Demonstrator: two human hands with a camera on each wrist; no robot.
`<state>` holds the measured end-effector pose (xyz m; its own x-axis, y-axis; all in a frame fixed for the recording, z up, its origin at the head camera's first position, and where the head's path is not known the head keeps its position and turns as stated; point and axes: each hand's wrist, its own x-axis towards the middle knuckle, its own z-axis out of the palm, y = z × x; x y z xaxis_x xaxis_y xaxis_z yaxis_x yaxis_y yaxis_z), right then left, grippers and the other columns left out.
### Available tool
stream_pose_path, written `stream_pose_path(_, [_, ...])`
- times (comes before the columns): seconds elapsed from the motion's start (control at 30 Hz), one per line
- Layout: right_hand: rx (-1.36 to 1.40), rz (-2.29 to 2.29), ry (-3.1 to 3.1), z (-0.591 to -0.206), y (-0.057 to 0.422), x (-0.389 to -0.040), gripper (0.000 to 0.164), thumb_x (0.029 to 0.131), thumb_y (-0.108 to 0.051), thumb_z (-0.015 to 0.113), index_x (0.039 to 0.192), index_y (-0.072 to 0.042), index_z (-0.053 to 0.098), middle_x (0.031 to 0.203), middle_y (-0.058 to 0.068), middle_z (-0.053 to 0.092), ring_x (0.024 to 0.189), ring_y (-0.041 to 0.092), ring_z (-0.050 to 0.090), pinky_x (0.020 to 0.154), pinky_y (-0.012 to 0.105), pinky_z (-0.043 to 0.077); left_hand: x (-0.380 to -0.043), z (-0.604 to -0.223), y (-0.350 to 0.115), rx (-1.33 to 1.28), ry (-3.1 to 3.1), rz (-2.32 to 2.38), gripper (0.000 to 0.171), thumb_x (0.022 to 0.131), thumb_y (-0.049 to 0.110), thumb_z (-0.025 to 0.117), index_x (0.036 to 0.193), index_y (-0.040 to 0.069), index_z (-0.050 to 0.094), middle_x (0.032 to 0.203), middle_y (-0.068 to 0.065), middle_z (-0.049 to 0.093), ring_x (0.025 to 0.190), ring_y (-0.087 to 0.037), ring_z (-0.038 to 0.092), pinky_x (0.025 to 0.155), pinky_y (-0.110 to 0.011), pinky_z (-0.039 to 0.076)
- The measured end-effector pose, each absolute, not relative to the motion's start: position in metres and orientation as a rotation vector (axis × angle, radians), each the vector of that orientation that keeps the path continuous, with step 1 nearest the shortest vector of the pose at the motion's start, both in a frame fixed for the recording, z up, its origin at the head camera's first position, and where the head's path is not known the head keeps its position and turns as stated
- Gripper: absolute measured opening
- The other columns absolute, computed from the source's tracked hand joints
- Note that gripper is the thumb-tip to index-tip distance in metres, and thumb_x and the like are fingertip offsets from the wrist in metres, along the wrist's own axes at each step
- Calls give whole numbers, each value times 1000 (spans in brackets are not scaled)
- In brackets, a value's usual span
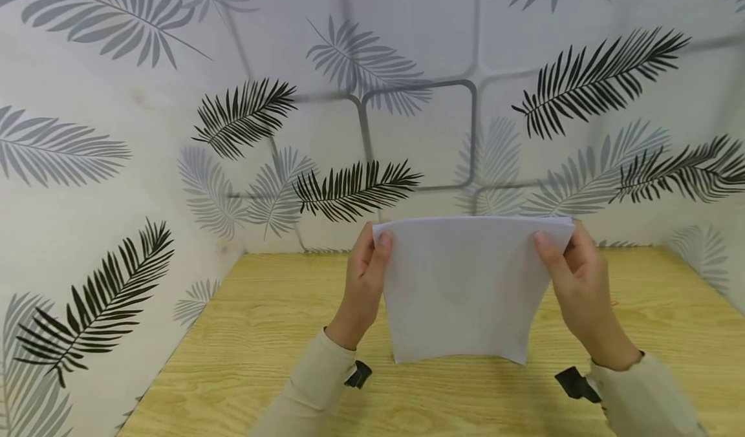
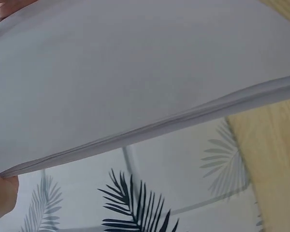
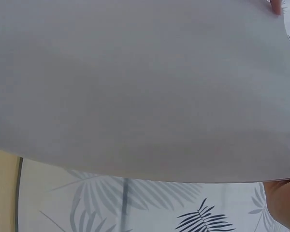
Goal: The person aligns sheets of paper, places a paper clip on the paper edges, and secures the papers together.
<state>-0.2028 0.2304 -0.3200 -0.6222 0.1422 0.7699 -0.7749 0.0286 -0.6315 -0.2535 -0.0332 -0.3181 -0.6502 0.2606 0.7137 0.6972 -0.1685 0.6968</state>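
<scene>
Now the left hand and right hand are pinching the white sheets by their upper corners over the counter, apparently squaring edges, the next move likely calling for evenly matched grips.

Indoor setting, partly enclosed; whether a home, an office or a studio is represented cannot be determined. The enclosure is shown by pale wall covering, printed with black and grey feathery fronds and grey rounded outlines, by which a tabletop in yellow wood grain is bordered at back and left.
</scene>
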Motion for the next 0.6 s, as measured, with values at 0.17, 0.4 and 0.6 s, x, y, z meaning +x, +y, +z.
stream_pose_path(0.17, [710, 1637, -1555, -309, 230, -202, 27, 95, 10, 47, 121, 10, 53, 104, 6, 62, 86, 14, 57, 73, 19, 44, -253, -309, -31, -1113, -1743, -1895, 36, 106, 29, 36, 128, 4, 49, 100, -6, 58, 83, -21, 58, 66, -35, 52])
stream_pose_path(0.4, [738, 1648, -1516, -305, 227, -201, 28, 95, 11, 47, 122, 12, 52, 108, 9, 61, 87, 15, 56, 74, 19, 44, -251, -307, -31, -1112, -1729, -1913, 36, 106, 26, 36, 132, 4, 48, 100, -7, 56, 85, -22, 56, 69, -37, 51])
stream_pose_path(0.6, [628, 1668, -1613, -310, 226, -198, 20, 95, 8, 49, 115, 7, 55, 95, 4, 63, 79, 12, 59, 65, 19, 48, -251, -309, -30, -1099, -1753, -1921, 36, 106, 27, 36, 133, 5, 46, 101, -10, 56, 86, -23, 57, 70, -37, 52])
